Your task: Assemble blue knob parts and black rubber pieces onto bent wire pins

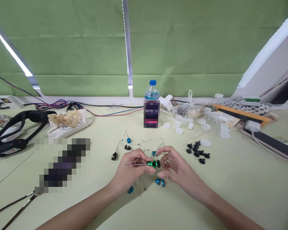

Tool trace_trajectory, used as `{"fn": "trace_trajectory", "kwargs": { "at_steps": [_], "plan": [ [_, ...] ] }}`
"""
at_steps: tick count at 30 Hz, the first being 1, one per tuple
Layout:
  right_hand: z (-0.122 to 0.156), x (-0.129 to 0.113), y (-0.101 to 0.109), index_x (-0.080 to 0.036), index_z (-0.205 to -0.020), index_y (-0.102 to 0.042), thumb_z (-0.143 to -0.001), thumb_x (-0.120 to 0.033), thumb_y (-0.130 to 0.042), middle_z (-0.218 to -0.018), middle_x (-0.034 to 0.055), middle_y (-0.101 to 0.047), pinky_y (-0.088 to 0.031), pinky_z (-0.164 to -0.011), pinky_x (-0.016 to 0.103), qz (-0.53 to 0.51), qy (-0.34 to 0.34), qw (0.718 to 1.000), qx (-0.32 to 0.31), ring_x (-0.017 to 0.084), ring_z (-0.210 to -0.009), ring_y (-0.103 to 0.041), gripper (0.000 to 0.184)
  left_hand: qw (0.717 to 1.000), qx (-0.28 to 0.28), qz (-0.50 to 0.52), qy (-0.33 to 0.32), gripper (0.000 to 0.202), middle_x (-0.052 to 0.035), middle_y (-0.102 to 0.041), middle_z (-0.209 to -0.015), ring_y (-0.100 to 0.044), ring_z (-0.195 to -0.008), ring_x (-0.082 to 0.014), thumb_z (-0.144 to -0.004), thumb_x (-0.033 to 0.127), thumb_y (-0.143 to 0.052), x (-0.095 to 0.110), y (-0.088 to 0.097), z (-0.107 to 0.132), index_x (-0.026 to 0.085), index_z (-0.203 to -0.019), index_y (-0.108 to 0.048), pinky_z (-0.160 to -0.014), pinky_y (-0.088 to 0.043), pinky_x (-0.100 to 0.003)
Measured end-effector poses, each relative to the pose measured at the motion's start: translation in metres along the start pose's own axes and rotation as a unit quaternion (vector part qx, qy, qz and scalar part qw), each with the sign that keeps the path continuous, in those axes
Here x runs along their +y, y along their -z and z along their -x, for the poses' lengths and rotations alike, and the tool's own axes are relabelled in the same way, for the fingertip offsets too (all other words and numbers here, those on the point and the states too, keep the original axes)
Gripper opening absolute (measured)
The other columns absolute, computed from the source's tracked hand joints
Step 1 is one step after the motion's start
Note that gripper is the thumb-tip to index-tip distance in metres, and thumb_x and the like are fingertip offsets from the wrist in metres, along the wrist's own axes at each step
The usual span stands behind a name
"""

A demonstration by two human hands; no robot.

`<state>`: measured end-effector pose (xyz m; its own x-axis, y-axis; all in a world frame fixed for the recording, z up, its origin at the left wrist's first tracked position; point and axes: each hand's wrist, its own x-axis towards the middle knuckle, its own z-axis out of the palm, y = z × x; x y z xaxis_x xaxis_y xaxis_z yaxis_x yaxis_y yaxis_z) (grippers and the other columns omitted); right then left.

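Note:
Between the thumb and fingers of my left hand [134,166] is a small green metal piece [151,164] with thin wire arms pointing left. A round black cap [158,164] sits at its right end. My right hand [174,166] is beside that cap, fingers curved and apart, with nothing visible between them. Just behind the hands lies a blue metal part [154,153]. Another blue clamp-like part [159,182] lies in front of them, and a third blue part [131,190] is below my left wrist.
Further back are black parts with wires [114,156], a blue ball on a wire [128,140] and small hex keys. Several black suction-cup-like pieces [196,151] lie to the right. A bottle [151,95], white caps [179,131], clear tubes, a cloth pouch [69,124] and a black headset [12,143] stand around.

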<state>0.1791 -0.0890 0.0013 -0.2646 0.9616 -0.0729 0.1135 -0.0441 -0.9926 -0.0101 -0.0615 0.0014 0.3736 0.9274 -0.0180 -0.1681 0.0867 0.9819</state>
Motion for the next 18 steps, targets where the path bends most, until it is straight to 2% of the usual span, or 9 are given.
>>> {"fn": "trace_trajectory", "kwargs": {
  "at_steps": [1, 3, 5, 7, 10, 12, 14, 16, 18],
  "plan": [
    [0.0003, 0.0001, 0.0005, -0.028, -0.109, -0.049, -0.075, -0.037, -0.072, -0.089, -0.002, -0.051, -0.041, -0.065, 0.025, 0.005, 0.004, 1.0, 0.004, 0.013, -0.075, -0.048, 0.042, 1.0, -0.004, 0.002, 0.003, 0.019, 0.0038, -0.057, -0.066, -0.056, -0.06, -0.0079, -0.059, 0.012, -0.08, 0.0002, -0.0001, -0.0001, 0.015, -0.064, -0.062, -0.061, -0.047, -0.02],
    [0.0009, 0.0005, 0.0009, -0.023, -0.096, -0.055, -0.085, -0.043, -0.058, -0.082, -0.001, -0.052, -0.039, -0.062, 0.025, 0.019, 0.016, 1.0, -0.019, 0.012, -0.069, -0.047, 0.023, 1.0, -0.016, 0.013, 0.013, 0.019, 0.0039, -0.057, -0.064, -0.056, -0.06, -0.0085, -0.059, 0.012, -0.08, 0.0009, -0.0008, 0.0001, 0.015, -0.065, -0.062, -0.06, -0.047, -0.021],
    [0.0014, 0.0, 0.0005, -0.02, -0.084, -0.056, -0.092, -0.045, -0.046, -0.073, -0.001, -0.051, -0.039, -0.06, 0.026, 0.024, 0.02, 0.999, -0.042, 0.013, -0.065, -0.046, 0.028, 0.999, -0.02, 0.018, 0.022, 0.019, 0.0043, -0.057, -0.062, -0.056, -0.058, -0.0085, -0.059, 0.012, -0.08, 0.0015, -0.0011, 0.0003, 0.015, -0.066, -0.063, -0.059, -0.047, -0.021],
    [0.0015, -0.0018, 0.0002, -0.022, -0.092, -0.054, -0.087, -0.043, -0.056, -0.078, -0.0009, -0.052, -0.041, -0.062, 0.026, 0.017, 0.009, 0.999, -0.031, 0.013, -0.068, -0.048, 0.022, 1.0, -0.015, 0.009, 0.019, 0.02, 0.0043, -0.057, -0.062, -0.056, -0.059, -0.0086, -0.059, 0.013, -0.08, 0.0019, -0.0005, 0.0003, 0.015, -0.066, -0.062, -0.06, -0.048, -0.021],
    [0.0009, -0.0047, 0.0004, -0.026, -0.109, -0.048, -0.073, -0.041, -0.073, -0.101, 0.0022, -0.052, -0.045, -0.067, 0.028, 0.011, 0.012, 1.0, 0.012, 0.014, -0.075, -0.05, 0.047, 1.0, -0.013, -0.005, 0.009, 0.019, 0.0035, -0.059, -0.066, -0.058, -0.061, -0.0093, -0.061, 0.013, -0.08, 0.0026, 0.0008, 0.0001, 0.015, -0.066, -0.061, -0.062, -0.048, -0.022],
    [0.001, -0.0052, 0.0006, -0.022, -0.098, -0.054, -0.082, -0.049, -0.059, -0.089, 0.0021, -0.055, -0.044, -0.063, 0.027, 0.021, 0.015, 1.0, -0.007, 0.013, -0.068, -0.049, 0.032, 1.0, -0.02, -0.001, 0.01, 0.02, 0.0033, -0.06, -0.066, -0.058, -0.062, -0.0097, -0.061, 0.014, -0.08, 0.0029, 0.001, 0.0001, 0.015, -0.066, -0.061, -0.062, -0.048, -0.022],
    [0.0019, -0.0047, 0.0007, -0.02, -0.086, -0.055, -0.091, -0.05, -0.043, -0.075, 0.0004, -0.054, -0.041, -0.058, 0.026, 0.021, 0.008, 0.999, -0.04, 0.012, -0.063, -0.048, 0.033, 1.0, -0.025, 0.003, 0.012, 0.02, 0.0035, -0.06, -0.065, -0.058, -0.062, -0.0096, -0.061, 0.014, -0.08, 0.0031, 0.001, 0.0002, 0.015, -0.066, -0.061, -0.061, -0.048, -0.022],
    [0.0029, -0.004, 0.0007, -0.022, -0.093, -0.053, -0.09, -0.045, -0.05, -0.08, -0.0003, -0.055, -0.042, -0.06, 0.026, 0.011, 0.0, 0.999, -0.043, 0.012, -0.067, -0.05, 0.023, 1.0, -0.024, 0.002, 0.01, 0.02, 0.0038, -0.06, -0.064, -0.057, -0.062, -0.009, -0.061, 0.013, -0.079, 0.003, 0.0013, 0.0, 0.015, -0.066, -0.06, -0.062, -0.047, -0.021],
    [0.0033, -0.0034, 0.0011, -0.029, -0.11, -0.047, -0.078, -0.039, -0.068, -0.098, 0.0001, -0.053, -0.044, -0.066, 0.026, -0.001, 0.01, 1.0, -0.014, 0.014, -0.079, -0.051, 0.04, 1.0, -0.021, -0.001, 0.007, 0.019, 0.004, -0.06, -0.065, -0.058, -0.062, -0.0088, -0.062, 0.012, -0.078, 0.0025, 0.0019, -0.0002, 0.015, -0.067, -0.06, -0.063, -0.047, -0.021]
  ]
}}
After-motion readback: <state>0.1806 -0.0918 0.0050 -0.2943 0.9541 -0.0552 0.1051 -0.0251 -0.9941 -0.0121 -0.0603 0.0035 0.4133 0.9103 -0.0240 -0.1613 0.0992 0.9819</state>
